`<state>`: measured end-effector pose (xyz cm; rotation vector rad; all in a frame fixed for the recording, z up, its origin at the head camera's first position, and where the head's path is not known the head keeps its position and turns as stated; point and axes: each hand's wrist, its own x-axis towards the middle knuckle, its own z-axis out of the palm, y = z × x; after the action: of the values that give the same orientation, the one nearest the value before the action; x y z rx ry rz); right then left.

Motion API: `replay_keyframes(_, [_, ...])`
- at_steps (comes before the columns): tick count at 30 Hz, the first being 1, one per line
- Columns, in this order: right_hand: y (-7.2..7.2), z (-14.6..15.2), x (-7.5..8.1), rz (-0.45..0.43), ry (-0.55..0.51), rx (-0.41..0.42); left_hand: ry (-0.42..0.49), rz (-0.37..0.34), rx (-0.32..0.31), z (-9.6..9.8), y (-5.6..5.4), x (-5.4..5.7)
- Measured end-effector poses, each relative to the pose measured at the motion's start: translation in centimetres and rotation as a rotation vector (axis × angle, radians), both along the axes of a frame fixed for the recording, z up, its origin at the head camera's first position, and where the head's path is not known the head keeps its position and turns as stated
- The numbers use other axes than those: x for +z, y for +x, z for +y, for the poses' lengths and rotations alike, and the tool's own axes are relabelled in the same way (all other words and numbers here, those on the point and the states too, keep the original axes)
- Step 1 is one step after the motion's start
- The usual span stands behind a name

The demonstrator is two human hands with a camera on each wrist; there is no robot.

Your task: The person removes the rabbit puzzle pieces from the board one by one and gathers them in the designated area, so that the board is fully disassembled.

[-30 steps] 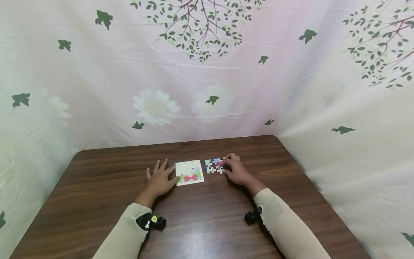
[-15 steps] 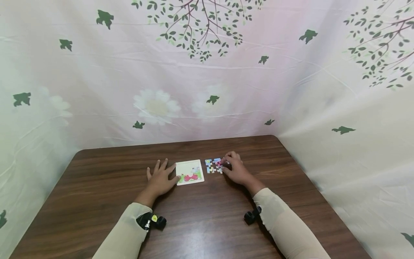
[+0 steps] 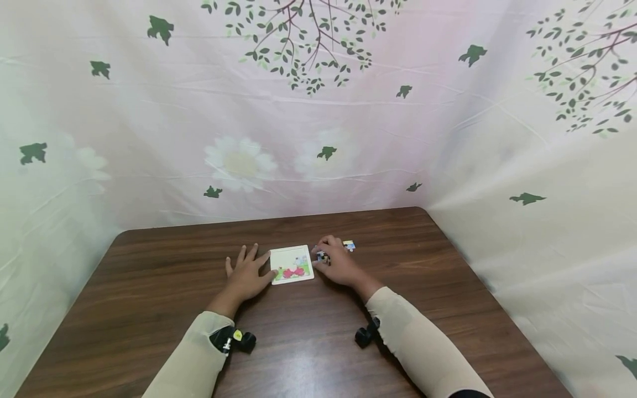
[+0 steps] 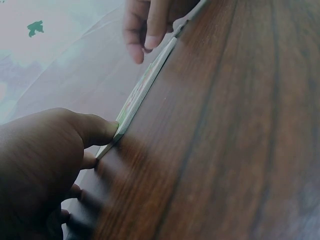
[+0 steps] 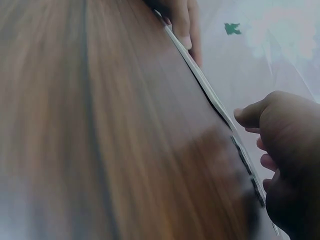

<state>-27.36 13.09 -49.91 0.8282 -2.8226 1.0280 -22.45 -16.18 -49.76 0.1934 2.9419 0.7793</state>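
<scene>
A small white-rimmed puzzle board (image 3: 282, 257) lies flat on the table, with pink and green picture parts filling its lower and right portions. On its left side is my left hand (image 3: 246, 281), fingers spread, the thumb resting on the lower left corner and the index fingertip at the upper left edge. Just beyond the right edge, my right hand (image 3: 337, 265) bends over a group of puzzle pieces (image 3: 323, 257), thumb and index fingertips near the rim. Its palm hides most of that group; I cannot tell if a piece is pinched. A loose blue-and-yellow piece (image 3: 349, 245) lies behind the knuckles.
Everything lies on a dark wood-grain table (image 3: 298, 342) with rounded far corners. A pale cloth backdrop (image 3: 278, 121) printed with leaves, birds and flowers rises behind it and along the sides. Each wrist wears a small black camera.
My right hand has shifted left over the puzzle pieces to the board's right edge, uncovering one piece on the right and covering others. The left hand and board have stayed put.
</scene>
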Motion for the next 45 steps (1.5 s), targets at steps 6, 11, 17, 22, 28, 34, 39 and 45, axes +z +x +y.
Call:
replay_keyframes(6, [-0.1,-1.4,-0.2,-0.040,-0.011,0.045,0.002,-0.005,0.001,0.0,0.1,-0.1])
replay_keyframes(11, [0.1,-1.7,-0.1,-0.037,0.013,0.056,-0.002,-0.004,-0.004,0.1,0.1,0.0])
replay_keyframes(17, [0.1,-1.7,0.0,-0.020,0.044,0.043,-0.001,0.006,-0.004,0.2,0.1,0.1])
replay_keyframes(22, [0.2,-1.8,0.2,-0.029,0.048,0.041,-0.004,-0.001,0.000,0.1,0.1,0.1])
replay_keyframes(28, [0.3,-2.1,0.3,-0.025,0.064,0.029,-0.009,-0.002,-0.005,0.1,0.0,0.1])
replay_keyframes(34, [0.3,-2.7,0.4,-0.054,0.094,0.030,-0.001,-0.002,0.000,-0.1,0.1,0.0])
replay_keyframes(39, [0.2,-3.0,0.3,-0.056,0.120,0.016,-0.003,-0.002,-0.005,-0.1,0.0,0.0])
replay_keyframes(45, [0.2,-3.0,0.1,-0.044,0.121,0.004,-0.006,-0.002,-0.005,-0.1,-0.1,0.0])
